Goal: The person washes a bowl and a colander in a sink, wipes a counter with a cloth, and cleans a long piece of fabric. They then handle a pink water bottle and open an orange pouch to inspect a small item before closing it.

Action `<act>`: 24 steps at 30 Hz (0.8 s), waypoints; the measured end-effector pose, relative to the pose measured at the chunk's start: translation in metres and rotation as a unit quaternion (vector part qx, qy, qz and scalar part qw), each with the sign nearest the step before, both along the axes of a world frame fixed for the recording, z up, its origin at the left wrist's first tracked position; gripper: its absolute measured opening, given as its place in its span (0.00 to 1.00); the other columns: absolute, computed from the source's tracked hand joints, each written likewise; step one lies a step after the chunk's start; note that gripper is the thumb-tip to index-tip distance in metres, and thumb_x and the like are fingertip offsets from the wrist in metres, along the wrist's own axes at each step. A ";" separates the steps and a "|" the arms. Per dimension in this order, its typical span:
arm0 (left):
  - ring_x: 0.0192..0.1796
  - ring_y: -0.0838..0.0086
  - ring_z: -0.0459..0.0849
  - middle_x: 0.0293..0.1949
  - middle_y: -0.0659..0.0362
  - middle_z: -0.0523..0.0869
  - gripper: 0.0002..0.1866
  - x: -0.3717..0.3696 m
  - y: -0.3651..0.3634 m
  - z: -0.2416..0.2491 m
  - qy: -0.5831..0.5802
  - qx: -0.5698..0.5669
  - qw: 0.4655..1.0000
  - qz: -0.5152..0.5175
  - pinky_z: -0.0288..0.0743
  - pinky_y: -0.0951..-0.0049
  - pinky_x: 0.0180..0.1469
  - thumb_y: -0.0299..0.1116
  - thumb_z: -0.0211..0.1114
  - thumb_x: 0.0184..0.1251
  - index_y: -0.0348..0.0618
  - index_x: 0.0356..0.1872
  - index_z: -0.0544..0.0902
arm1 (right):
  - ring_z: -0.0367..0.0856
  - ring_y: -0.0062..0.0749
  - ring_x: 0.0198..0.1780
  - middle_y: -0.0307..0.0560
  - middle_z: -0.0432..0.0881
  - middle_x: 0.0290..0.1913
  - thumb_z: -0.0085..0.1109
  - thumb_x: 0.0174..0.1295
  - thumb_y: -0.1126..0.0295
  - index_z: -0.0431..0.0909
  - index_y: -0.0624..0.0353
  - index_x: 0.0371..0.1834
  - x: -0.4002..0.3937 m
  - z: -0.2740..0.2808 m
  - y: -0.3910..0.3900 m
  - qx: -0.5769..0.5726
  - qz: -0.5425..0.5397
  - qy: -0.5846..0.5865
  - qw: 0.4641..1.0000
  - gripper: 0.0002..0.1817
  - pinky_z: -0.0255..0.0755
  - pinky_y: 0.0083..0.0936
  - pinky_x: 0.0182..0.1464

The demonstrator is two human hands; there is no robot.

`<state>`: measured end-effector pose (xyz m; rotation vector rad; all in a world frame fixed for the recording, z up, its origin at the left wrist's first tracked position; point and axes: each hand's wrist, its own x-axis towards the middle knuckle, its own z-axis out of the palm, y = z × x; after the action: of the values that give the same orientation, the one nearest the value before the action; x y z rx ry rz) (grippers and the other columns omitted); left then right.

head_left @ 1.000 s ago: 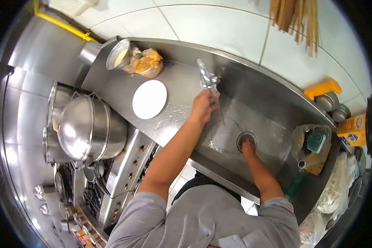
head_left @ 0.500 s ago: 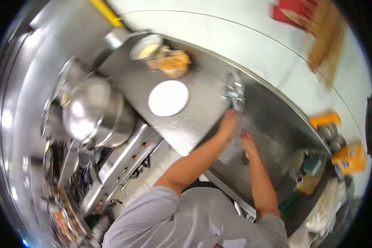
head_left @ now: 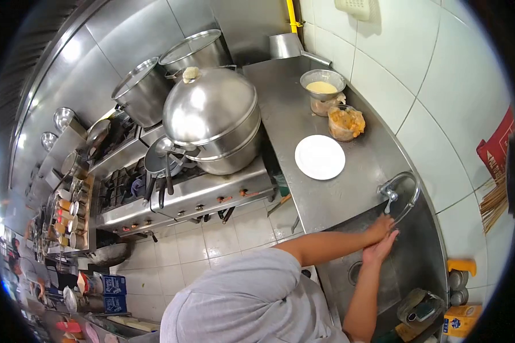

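Note:
My left hand (head_left: 376, 230) and my right hand (head_left: 381, 250) touch each other over the sink (head_left: 407, 251), just below the curved metal faucet (head_left: 415, 191). The left hand lies across the right one, its fingers partly hidden. My right hand's palm is turned up with the fingers stretched out. No object shows in either hand. A white plate (head_left: 320, 157) lies on the steel counter beside the sink. Behind it stand a tub of orange-coated food (head_left: 346, 123) and a metal bowl of pale yellow batter (head_left: 323, 87).
A large domed steamer pot (head_left: 212, 114) stands on the stove left of the counter. A saucepan (head_left: 286, 46) sits in the back corner. A plastic container (head_left: 420, 308) and a yellow box (head_left: 462, 321) are at the sink's right end.
The view has swung left, showing more of the stove and kitchen. My hands, apart before with the left at the faucet, have come together below it.

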<state>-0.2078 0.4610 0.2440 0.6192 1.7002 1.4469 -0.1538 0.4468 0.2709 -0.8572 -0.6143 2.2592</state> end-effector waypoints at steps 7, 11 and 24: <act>0.72 0.56 0.58 0.71 0.45 0.60 0.30 0.025 -0.003 0.000 0.041 0.006 0.999 -0.004 0.53 0.63 0.71 0.47 0.40 0.74 0.34 0.67 0.63 | 0.57 0.36 0.72 0.44 0.60 0.72 0.28 0.67 0.34 0.55 0.57 0.73 0.001 0.001 0.014 -0.020 -0.050 -0.029 0.998 0.42 0.51 0.35 0.70; 0.73 0.58 0.58 0.71 0.47 0.61 0.30 0.021 -0.014 0.005 0.059 -0.001 0.998 0.031 0.52 0.64 0.71 0.48 0.40 0.75 0.35 0.68 0.63 | 0.65 0.34 0.66 0.42 0.66 0.69 0.25 0.72 0.41 0.60 0.58 0.71 0.008 0.004 -0.023 0.140 0.012 0.013 0.990 0.37 0.55 0.34 0.68; 0.42 0.72 0.81 0.43 0.53 0.83 0.22 -0.028 -0.068 -0.032 -0.106 0.057 0.988 -0.093 0.75 0.72 0.46 0.45 0.50 0.73 0.36 0.53 0.77 | 0.75 0.36 0.56 0.52 0.79 0.53 0.46 0.64 0.38 0.76 0.66 0.53 0.019 -0.004 0.071 0.276 0.053 -0.278 0.919 0.37 0.62 0.36 0.61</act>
<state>-0.2359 0.3926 0.2125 0.6422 1.3660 1.4285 -0.1343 0.5176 0.2670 -1.1792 -1.4999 1.7518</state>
